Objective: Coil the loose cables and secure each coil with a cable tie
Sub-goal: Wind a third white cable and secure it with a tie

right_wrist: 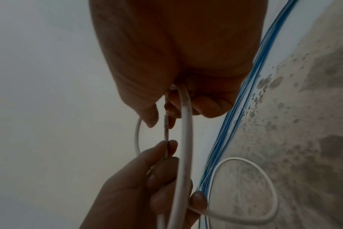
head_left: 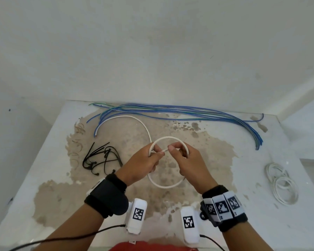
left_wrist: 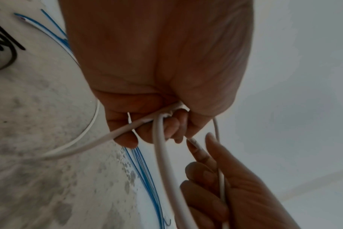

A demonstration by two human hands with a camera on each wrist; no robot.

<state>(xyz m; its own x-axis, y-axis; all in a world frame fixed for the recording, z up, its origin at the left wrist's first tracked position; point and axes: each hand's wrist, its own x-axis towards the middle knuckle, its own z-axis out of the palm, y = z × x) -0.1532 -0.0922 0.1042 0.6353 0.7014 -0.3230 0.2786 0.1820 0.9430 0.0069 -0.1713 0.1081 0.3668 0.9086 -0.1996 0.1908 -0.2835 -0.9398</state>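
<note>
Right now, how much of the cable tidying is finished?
Done, it seems: one white coil lies on the table's right side. In hand: both hands, left hand and right hand, hold a white cable loop. Left: tying it with black ties, then the blue wires.

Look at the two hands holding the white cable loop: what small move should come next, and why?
Probably wind the trailing length into another turn. The left hand and right hand hold one loop of the white cable, its tail lies uncoiled on the table, and the black cable ties lie untouched.

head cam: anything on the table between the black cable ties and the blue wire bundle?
Yes: the white cable's loose tail arcs between the black cable ties and the blue wire bundle, in the head view.
</note>
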